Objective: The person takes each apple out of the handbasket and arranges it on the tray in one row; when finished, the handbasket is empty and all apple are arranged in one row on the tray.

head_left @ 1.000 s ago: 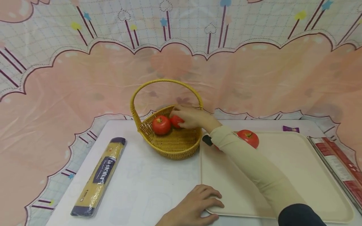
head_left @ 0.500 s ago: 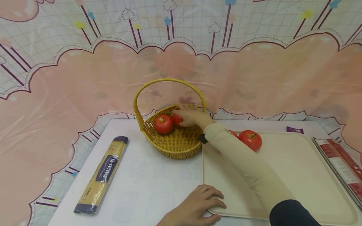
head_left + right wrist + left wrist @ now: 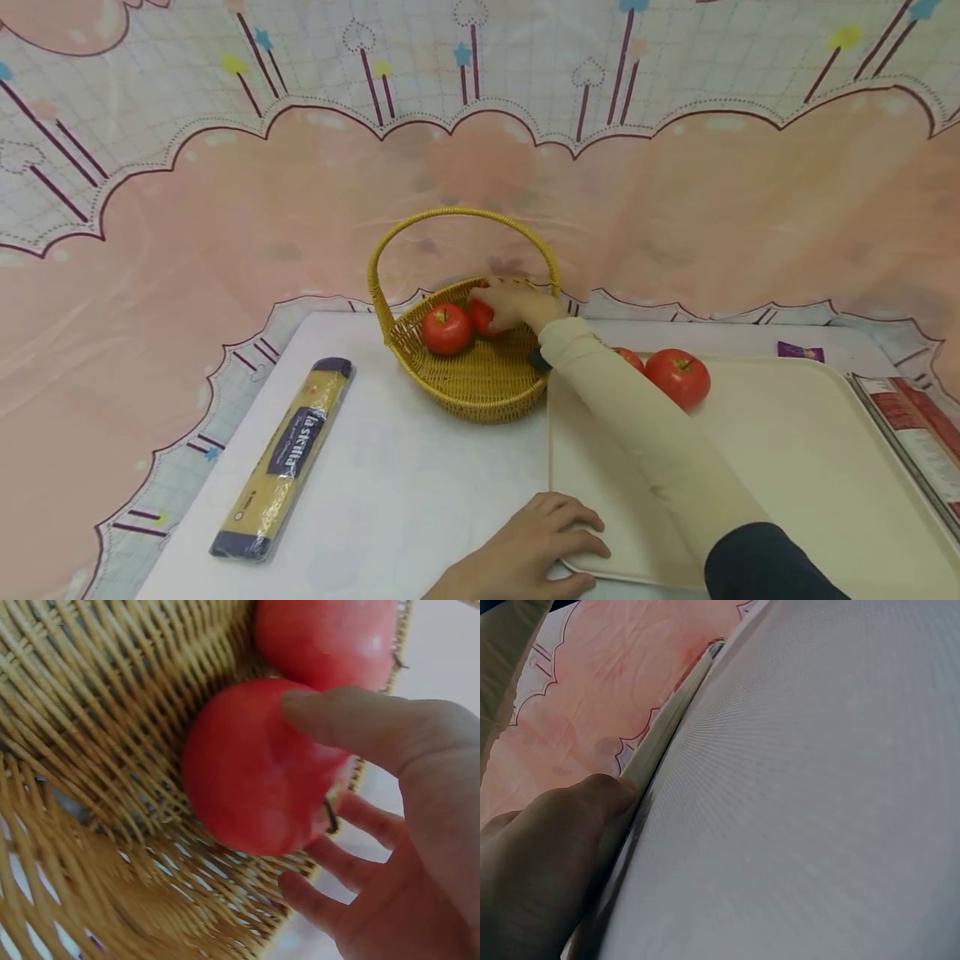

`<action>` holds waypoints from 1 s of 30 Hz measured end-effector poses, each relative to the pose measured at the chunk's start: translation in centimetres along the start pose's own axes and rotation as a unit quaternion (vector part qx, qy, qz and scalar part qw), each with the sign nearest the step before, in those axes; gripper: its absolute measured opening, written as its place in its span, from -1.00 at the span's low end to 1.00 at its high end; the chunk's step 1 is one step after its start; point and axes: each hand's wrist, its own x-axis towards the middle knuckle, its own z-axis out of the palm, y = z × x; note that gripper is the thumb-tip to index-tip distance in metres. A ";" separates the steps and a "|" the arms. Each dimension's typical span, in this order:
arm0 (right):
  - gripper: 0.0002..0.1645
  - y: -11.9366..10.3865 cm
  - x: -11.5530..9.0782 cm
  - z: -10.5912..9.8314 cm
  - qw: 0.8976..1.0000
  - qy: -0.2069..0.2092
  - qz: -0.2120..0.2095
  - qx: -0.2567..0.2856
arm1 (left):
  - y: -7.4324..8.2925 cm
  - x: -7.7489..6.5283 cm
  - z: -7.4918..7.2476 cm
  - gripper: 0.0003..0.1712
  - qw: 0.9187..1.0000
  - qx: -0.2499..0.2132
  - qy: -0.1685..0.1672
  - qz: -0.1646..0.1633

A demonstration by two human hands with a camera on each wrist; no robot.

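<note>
In the head view, a yellow wicker basket (image 3: 480, 400) with a tall handle stands near the table's back edge. My right hand (image 3: 512, 305) reaches inside and holds a red apple (image 3: 482, 317) against the basket's back side. From the right wrist, my thumb presses this apple (image 3: 255, 772), the other fingers spread around its stem side. Another red apple (image 3: 447, 329) lies right beside it. My left hand (image 3: 528, 546) rests on the near left corner of a cream tray (image 3: 780, 467), fingers loosely bent. In the left wrist view, one digit lies on the tray's rim (image 3: 667, 735).
Two red apples sit at the tray's far left: one in the open (image 3: 677, 377), one partly hidden (image 3: 630, 358) by my right sleeve. A spaghetti pack (image 3: 288, 458) lies left. A purple wrapper (image 3: 800, 351) is behind the tray, a red-and-white package (image 3: 918, 417) right of it.
The whole head view has shifted slightly, so everything appears farther right. My right hand stays at the same apple in the basket. My left hand remains on the tray corner.
</note>
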 end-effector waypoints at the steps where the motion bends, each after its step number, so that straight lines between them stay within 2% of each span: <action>1: -0.31 0.1 0.0 0.0 1.000 0.003 0.003 0.002 | 0.0 0.1 0.0 -0.70 1.000 0.005 0.002 0.002; 10: -0.17 0.4 -0.2 0.2 0.999 0.004 0.050 -0.004 | 0.0 0.6 -0.2 -0.70 1.000 0.007 0.000 0.006; 14: -0.13 0.3 -0.5 0.3 0.998 0.008 0.064 0.023 | 0.2 0.6 -0.2 -0.71 1.000 0.002 0.002 0.002; 18: -0.13 0.2 -0.6 0.6 0.997 0.009 0.064 0.046 | 0.3 0.5 -0.2 -0.71 1.000 0.001 0.010 0.002; 26: -0.15 0.0 -1.3 0.9 0.997 0.022 0.064 0.028 | 0.3 0.4 0.1 -0.72 1.000 -0.017 0.009 -0.005; 30: -0.20 -0.2 -1.8 0.9 0.997 0.039 0.057 0.032 | 0.2 0.4 0.2 -0.72 1.000 -0.011 0.015 -0.001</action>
